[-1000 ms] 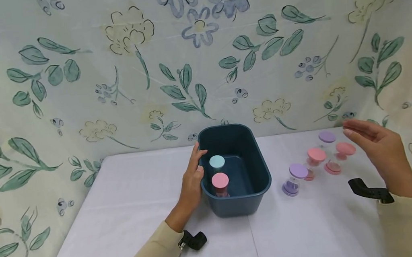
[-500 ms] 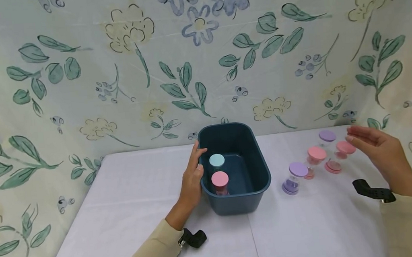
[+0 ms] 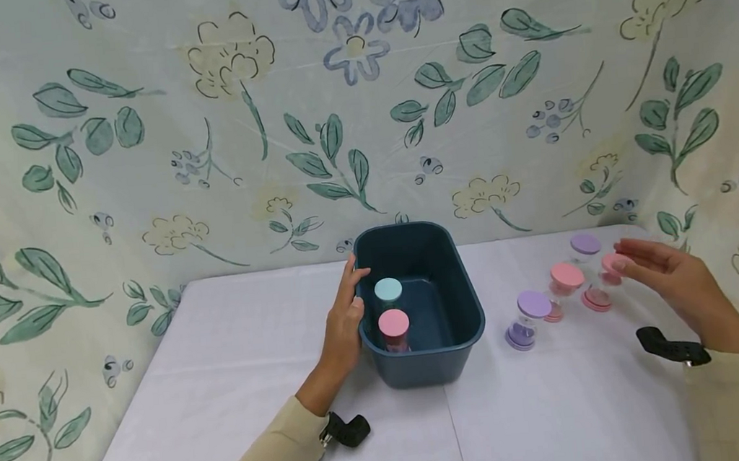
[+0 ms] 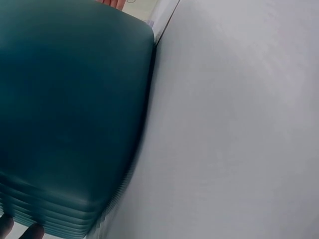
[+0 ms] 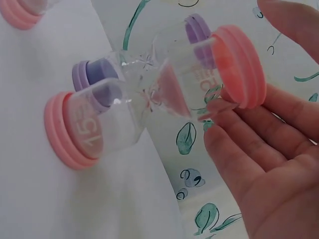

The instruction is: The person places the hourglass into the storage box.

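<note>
1. The person's right hand (image 3: 680,286) reaches in from the right side of the bench (image 3: 235,342), wrist bent so that the fingers point leftward at a pink sand timer (image 5: 172,92).
2. That hand is released: its four fingers lie extended with a slight bend behind the timer's upper cap, while the thumb stands apart on the near side. Whether any fingertip touches the cap cannot be told.
3. The pink sand timer stands upright on the bench, marked 15 at its base, right of the bin (image 3: 429,367).
4. A purple-capped timer (image 3: 586,244) stands just behind it; a second pink timer (image 3: 566,278) and a nearer purple timer (image 3: 534,305) stand to its left.
5. The left hand (image 3: 343,326) rests against the bin's left wall, fingers mostly straight and pointing away from the person, one fingertip over the rim. It is relaxed rather than clenched.
6. The left forearm slants up from the bottom edge; the right rises from the lower right corner.
7. Inside the bin, along its left side, a blue-capped timer (image 3: 389,290) stands behind a pink-capped timer (image 3: 394,323).
</note>
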`<state>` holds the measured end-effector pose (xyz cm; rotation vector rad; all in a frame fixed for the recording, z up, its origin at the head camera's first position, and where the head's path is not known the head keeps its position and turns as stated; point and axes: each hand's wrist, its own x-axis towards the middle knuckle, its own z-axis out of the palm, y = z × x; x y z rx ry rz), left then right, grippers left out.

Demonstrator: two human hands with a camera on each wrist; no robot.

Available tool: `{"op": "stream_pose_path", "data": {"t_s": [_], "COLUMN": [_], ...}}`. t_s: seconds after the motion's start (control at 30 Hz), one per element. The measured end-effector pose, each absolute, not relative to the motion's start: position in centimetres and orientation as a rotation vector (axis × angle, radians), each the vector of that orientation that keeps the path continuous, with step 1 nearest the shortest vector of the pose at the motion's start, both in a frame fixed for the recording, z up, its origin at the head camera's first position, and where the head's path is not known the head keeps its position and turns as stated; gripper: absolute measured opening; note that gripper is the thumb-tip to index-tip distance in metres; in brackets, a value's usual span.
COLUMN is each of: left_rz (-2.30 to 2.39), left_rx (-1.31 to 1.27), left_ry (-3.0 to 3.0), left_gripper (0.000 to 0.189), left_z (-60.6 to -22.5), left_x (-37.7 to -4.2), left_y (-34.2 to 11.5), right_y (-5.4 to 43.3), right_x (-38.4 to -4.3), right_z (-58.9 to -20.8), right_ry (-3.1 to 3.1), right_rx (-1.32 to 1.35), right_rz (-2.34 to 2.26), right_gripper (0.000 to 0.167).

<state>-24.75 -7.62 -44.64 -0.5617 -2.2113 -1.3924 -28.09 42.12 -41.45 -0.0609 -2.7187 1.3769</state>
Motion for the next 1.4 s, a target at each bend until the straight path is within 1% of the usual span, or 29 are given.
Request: {"op": "stream_pose_path", "data": {"t_s": [0.3,0.57,0.87,1.1,1.4], "left_rz": [-1.418,-1.405,-1.407,-1.403,-1.419], "left_rx": [-0.557,-0.56,-0.567,-0.562,-0.561], "left_ry": [-2.209,-2.206,-2.213,-2.211,-2.201], "left_gripper": [0.051,0.05,0.052,0.051,0.047], "left_z": [-44.8,-44.8,-44.8,-44.6,-44.8], "left_x": [-24.7,-24.8,-25.1,-25.0,-25.0], "left_y": [-7.6,-7.6,-7.7,-7.8,-7.7], "right_y": [42.3,42.8,43.1,43.1,42.9], "right_x": [-28.4,-29.0,-29.3,-29.4,-29.1], "right_z": [-42.5,-43.1,-43.5,-43.4,-43.3], "right_ry": [-2.731,-2.772,-2.794,-2.777,-2.798], "right_rx": [-0.041,-0.035,-0.061,-0.055,-0.07], "right_rz": [1.36,1.258,1.35,1.397,1.411], "right_gripper": [0.075,0.075,0.083,0.08,0.081]}}
